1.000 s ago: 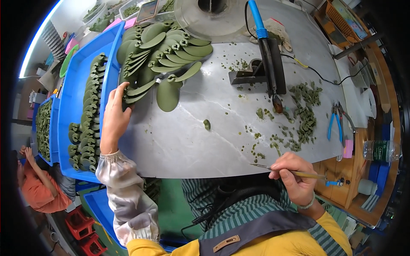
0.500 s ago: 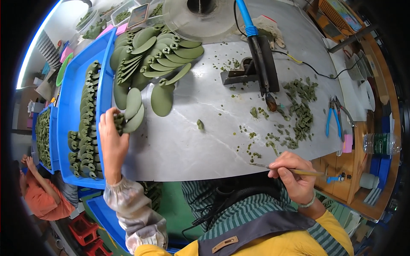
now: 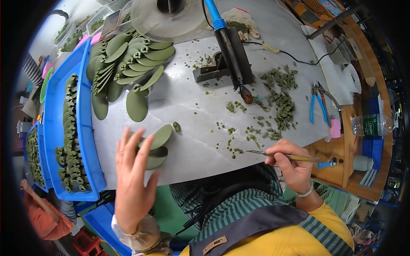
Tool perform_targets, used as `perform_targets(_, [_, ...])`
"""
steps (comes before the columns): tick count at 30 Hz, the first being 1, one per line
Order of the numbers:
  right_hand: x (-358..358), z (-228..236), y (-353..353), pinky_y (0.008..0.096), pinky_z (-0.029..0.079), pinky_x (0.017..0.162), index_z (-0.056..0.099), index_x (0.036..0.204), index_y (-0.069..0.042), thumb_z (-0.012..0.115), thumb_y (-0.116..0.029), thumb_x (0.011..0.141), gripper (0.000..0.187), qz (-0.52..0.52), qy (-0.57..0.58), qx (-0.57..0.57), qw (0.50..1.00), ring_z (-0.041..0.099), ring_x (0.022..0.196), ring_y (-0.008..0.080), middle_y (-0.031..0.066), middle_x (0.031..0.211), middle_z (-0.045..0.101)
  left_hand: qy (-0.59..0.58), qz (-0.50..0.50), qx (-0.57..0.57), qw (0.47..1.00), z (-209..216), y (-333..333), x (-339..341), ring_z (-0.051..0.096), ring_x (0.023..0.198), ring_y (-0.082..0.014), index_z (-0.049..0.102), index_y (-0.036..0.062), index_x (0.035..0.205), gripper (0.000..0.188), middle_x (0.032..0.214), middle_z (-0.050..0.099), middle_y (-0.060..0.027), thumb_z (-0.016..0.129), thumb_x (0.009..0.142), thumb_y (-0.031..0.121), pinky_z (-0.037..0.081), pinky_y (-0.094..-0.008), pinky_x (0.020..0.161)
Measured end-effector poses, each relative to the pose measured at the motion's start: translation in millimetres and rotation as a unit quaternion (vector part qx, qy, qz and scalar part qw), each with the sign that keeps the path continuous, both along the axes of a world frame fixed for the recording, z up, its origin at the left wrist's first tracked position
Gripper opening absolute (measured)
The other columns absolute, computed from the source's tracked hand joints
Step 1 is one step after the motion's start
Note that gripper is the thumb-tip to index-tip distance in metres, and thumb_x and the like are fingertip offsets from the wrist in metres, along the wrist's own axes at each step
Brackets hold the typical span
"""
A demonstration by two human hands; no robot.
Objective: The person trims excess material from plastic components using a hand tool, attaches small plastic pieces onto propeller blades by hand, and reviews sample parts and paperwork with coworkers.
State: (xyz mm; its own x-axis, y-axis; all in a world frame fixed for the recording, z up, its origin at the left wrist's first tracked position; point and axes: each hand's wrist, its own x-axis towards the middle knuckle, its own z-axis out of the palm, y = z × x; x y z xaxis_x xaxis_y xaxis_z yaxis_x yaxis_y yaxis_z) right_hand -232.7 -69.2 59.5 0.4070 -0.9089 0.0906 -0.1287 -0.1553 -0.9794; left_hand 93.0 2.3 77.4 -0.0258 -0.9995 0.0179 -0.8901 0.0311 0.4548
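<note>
My left hand [image 3: 134, 180] is over the table's left front part with fingers spread. Beside its fingertips is a green piece with two flat oval leaves [image 3: 161, 136]; the fingers hide its inner end, so contact is unclear. My right hand [image 3: 292, 165] pinches a slim tool with a yellowish handle [image 3: 304, 158] and a thin metal tip. That tip is near small green beads and crumbs [image 3: 233, 150] by the front edge. A small green chip [image 3: 177, 126] lies just beyond the two leaves. Farther back sits a heap of similar leaf pieces [image 3: 128, 59].
A blue tray [image 3: 92, 141] with rows of curled green pieces stands left. A blue-handled hot tool [image 3: 230, 55] rests on a dark metal stand. Green scraps [image 3: 284, 100], pliers [image 3: 318, 104] and a plastic bottle [image 3: 371, 125] are at right. Another person [image 3: 45, 213] sits far left.
My left hand has moved right and nearer, away from the blue tray; its fingers have spread, and the two-leaf piece is now over the table. The right hand still holds the tool. The view has shifted.
</note>
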Motion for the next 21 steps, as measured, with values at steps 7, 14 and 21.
perform_targets(7, [8.3,2.5,2.0,0.0246,0.05,0.064,0.069,0.107,0.002,0.059,-0.001,0.095,0.015,0.038,-0.009,-0.007,0.999,0.066,0.076,0.0146,0.0087,0.086,0.066,-0.113,0.03,-0.164,0.98,-60.6,-61.9,-37.0,0.059,0.104,-0.0323,0.067,0.0042,0.106,0.027,0.103,0.065,-0.0126,0.07,0.079,0.006,0.042,-0.0448,0.102])
perform_targets(14, [5.2,0.1,0.0,0.0259,0.049,0.065,0.07,0.106,0.001,0.06,-0.003,0.095,0.015,0.022,-0.002,0.0,1.0,0.065,0.075,0.0141,0.0069,0.083,0.066,-0.114,0.021,-0.149,0.982,-68.2,-74.4,-36.5,0.059,0.096,-0.0282,0.067,0.005,0.09,0.016,0.089,0.064,-0.0078,0.072,0.075,0.004,0.037,-0.0448,0.108])
perform_targets(21, [11.8,-4.2,-3.0,0.0266,0.051,0.07,0.065,0.11,0.003,0.053,-0.011,0.102,0.02,-0.016,-0.062,-0.008,0.998,0.064,0.082,0.0153,0.01,0.095,0.065,0.521,0.082,0.02,0.849,-48.0,-42.4,-76.1,0.067,0.079,-0.0127,0.068,-0.0026,0.109,0.021,0.094,0.069,-0.0075,0.068,0.087,-0.004,0.056,-0.0251,0.07])
